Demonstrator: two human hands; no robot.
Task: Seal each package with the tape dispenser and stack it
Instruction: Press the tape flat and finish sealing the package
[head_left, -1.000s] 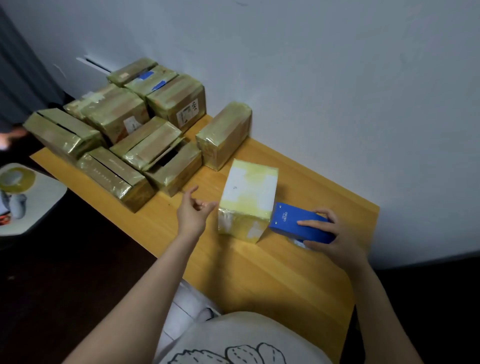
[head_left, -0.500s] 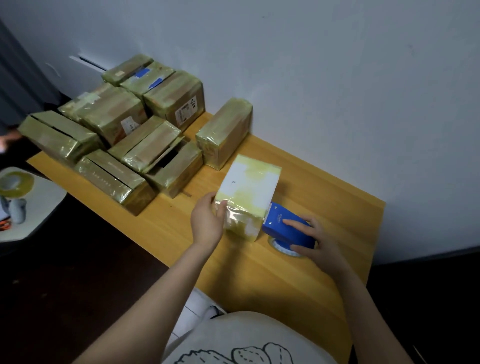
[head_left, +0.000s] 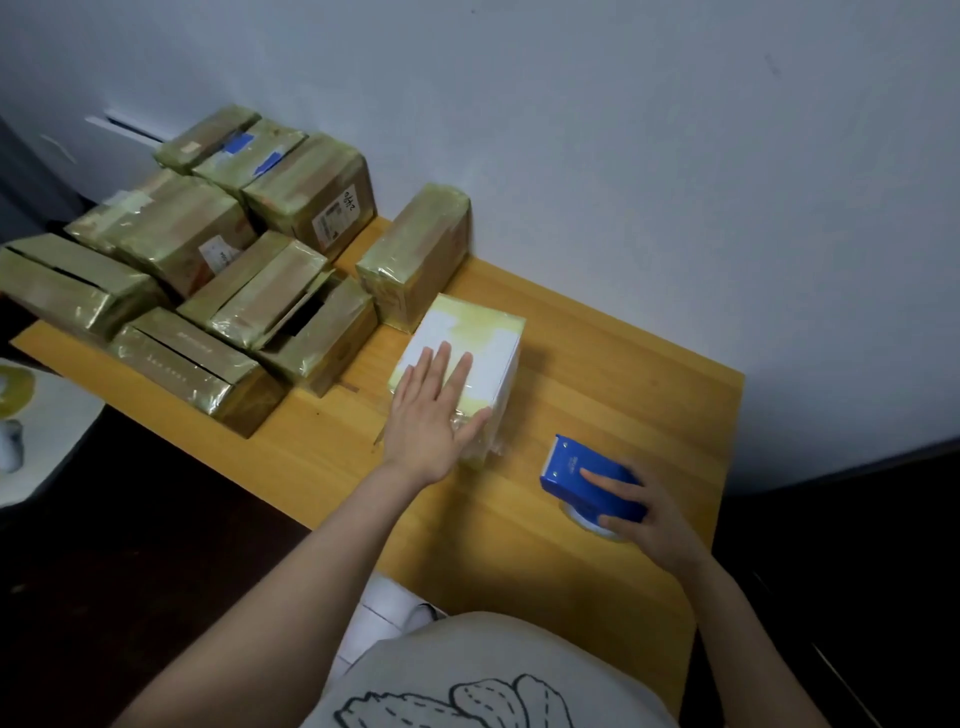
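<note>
While my left hand (head_left: 434, 415) lies flat on top of the pale package (head_left: 478, 332), fingers straight and thumb along the near edge, its grip is wide open and has hold of nothing. I read that as pressing: the palm pins the box to the counter (head_left: 613, 374) and smooths the glossy tape over the near end. The package sits near the middle of the counter, just in front of an upright brown package (head_left: 415, 254) that stands by the wall.

My right hand (head_left: 654, 519) is off to the right, its grip curled over the blue tape dispenser (head_left: 582, 478), with the index finger laid along the top. The dispenser rests on the counter, near the pale package but apart from it, the roll showing pale beneath. Parked there, I judge, it stays within reach without fouling the box.

At the far left end sits the pile of brown packages (head_left: 208, 291), wrapped in shiny tape, one showing a dark gap at a flap. That looks like the stacking place, so my next move probably calls for lifting the pale package across to it.
</note>
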